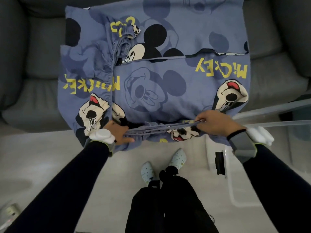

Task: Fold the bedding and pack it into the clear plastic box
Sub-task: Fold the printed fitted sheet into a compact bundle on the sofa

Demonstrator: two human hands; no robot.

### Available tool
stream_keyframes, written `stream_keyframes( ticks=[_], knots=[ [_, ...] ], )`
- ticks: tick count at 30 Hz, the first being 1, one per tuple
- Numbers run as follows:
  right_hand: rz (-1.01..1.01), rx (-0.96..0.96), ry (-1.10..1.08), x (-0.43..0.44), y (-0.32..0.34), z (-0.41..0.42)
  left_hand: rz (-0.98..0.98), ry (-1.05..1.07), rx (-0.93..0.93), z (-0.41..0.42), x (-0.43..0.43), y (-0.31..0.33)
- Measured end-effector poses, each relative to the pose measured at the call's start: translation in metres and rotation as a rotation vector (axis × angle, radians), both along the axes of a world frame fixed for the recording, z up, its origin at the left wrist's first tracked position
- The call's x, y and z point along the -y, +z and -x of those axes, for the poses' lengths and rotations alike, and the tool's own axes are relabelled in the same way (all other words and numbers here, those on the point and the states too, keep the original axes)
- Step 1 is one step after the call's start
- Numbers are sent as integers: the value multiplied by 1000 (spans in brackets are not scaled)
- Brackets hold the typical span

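The right fingers are curled and pinch a stack of hems. The left fingers are closed round the other end of the same stack, with the thumb lying along it. So the left hand and the right hand both hold the near edge of the bedding, pulled fairly taut between them.

That held edge runs from side to side across the person, and it hangs just over the front of the sofa. From the fingers the cloth spreads away over the seat towards the backrest, already doubled, with a second fold line crossing it farther off. A fold would probably carry this near edge forward, away from the body.

The clear plastic box stands on the floor at the person's right, just beside the right forearm, so the right hand is the nearer one for packing. Nothing of the bedding is in it yet.

By count there is one piece of bedding, one box with one black latch showing, two hands, and several layered hems in the grip.
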State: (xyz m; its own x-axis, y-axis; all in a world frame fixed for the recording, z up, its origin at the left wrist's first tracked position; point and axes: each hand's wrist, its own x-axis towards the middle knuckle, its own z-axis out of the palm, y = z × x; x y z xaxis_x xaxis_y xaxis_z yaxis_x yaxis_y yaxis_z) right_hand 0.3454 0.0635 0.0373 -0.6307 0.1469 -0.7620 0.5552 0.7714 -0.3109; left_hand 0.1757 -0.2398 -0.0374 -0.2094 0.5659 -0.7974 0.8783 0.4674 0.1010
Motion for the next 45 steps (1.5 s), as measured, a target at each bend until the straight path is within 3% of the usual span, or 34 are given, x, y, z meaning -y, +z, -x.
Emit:
stream_keyframes(
  ticks=[3,7,10,14,17,19,22,27,32,34,36,39,42,45],
  knots=[
    [-51,82,39,-7,-5,6,-116,151,49,29,6,17],
    [-223,106,105,-6,-8,39,-278,233,-26,67,-12,37],
    [-367,129,120,-14,-23,60,-327,283,69,88,-16,30],
    [-258,190,117,-35,-25,86,-480,304,138,98,-16,21],
    [-368,165,125,-46,-34,111,-582,357,135,115,-21,12],
    [-505,30,70,-44,-48,110,-691,436,117,124,-25,7],
    [-676,-319,-163,-42,-80,94,-728,431,88,134,-35,-22],
    [-865,-495,-326,-17,-112,88,-635,460,7,123,-47,-57],
    [-577,-906,-856,62,-95,45,-625,485,-190,108,-47,-49],
    [-379,-801,-948,109,-113,11,-608,501,-195,105,-52,-48],
    [-19,-574,-1170,137,-139,-1,-596,514,-198,106,-53,-48],
    [707,-155,-1880,146,-181,11,-631,506,-228,106,-48,-68],
    [1173,-248,-2263,154,-226,26,-691,474,-242,113,-41,-82],
    [1345,-417,-2259,165,-239,34,-757,429,-241,115,-37,-89]
  ],
)
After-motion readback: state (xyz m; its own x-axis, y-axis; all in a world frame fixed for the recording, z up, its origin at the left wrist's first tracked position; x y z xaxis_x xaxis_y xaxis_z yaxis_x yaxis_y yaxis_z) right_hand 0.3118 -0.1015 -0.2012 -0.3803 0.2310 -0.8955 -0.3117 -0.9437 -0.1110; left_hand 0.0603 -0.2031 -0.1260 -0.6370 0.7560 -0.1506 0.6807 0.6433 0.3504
